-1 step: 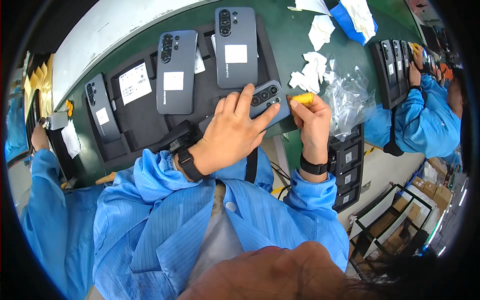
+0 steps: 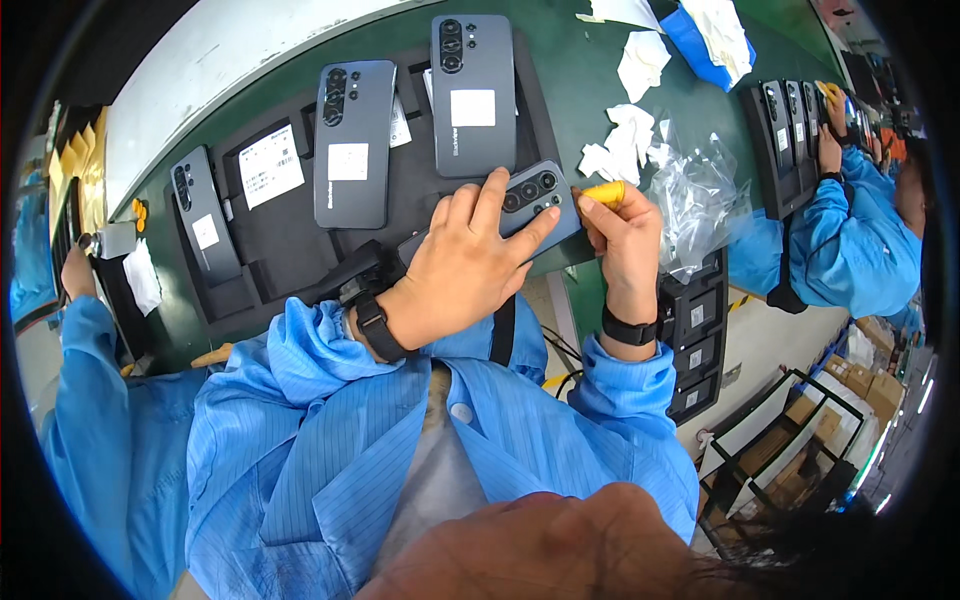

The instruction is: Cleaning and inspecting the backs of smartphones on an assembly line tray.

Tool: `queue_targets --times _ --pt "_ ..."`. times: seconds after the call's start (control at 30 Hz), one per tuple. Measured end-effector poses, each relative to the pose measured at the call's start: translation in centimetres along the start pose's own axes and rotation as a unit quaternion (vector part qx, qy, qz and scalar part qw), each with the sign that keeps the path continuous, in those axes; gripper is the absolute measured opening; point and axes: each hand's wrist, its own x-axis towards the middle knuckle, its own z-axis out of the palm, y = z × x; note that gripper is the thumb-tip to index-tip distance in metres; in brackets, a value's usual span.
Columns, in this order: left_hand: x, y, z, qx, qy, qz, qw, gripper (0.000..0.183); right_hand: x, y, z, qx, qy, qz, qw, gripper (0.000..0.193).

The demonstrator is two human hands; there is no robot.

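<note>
My left hand (image 2: 465, 245) lies across the back of a dark grey smartphone (image 2: 565, 222). Its fingers reach the far edge and the thumb is at the near edge, with the index finger stretched beside the cameras. At the phone's right end, my right hand (image 2: 630, 235) is closed in a pinch; whatever is between the fingertips is too small to make out. A yellow sleeve like a finger cot (image 2: 606, 192) covers its index finger. Three more smartphones lie face down beyond: one upper middle (image 2: 474, 135), one left of it (image 2: 350, 200), one far left (image 2: 215, 255).
A black compartmented tray (image 2: 400, 225) lies under the phones on the green table (image 2: 560, 60). Crumpled white tissues (image 2: 640, 65), a clear plastic bag (image 2: 700, 200) and a blue bin (image 2: 695, 45) are to the right. Blue-sleeved co-workers sit at right (image 2: 850, 230) and left (image 2: 110, 400).
</note>
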Motion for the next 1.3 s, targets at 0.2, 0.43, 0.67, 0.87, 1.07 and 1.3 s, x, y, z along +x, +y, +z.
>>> queue_targets --times 0.2,0.43,0.67,0.87,1.07,1.3 --pt "0.0 0.1 -0.1 -0.008 -0.006 -0.004 1.000 0.065 1.6 -1.3 0.9 -0.057 -0.038 -0.005 0.998 0.004" --pt "-0.1 -0.3 0.1 -0.015 -0.007 0.000 1.000 0.066 -0.8 -0.6 -0.5 -0.032 -0.008 0.026 0.999 0.006" --pt "0.0 -0.1 0.1 -0.013 -0.009 0.001 1.000 0.066 -3.2 1.8 0.1 0.062 0.063 -0.028 0.996 0.009" --pt "-0.1 -0.1 0.1 -0.017 -0.008 0.002 1.000 0.065 -3.8 2.1 0.9 0.063 0.080 -0.049 0.994 0.009" --pt "-0.3 -0.1 0.0 -0.003 0.012 -0.003 1.000 0.065 -4.7 2.0 2.0 0.027 0.075 -0.033 0.996 0.007" --pt "-0.7 -0.1 0.5 0.006 0.049 0.003 0.999 0.066 -5.2 2.6 2.3 -0.015 0.057 -0.060 0.996 0.008"
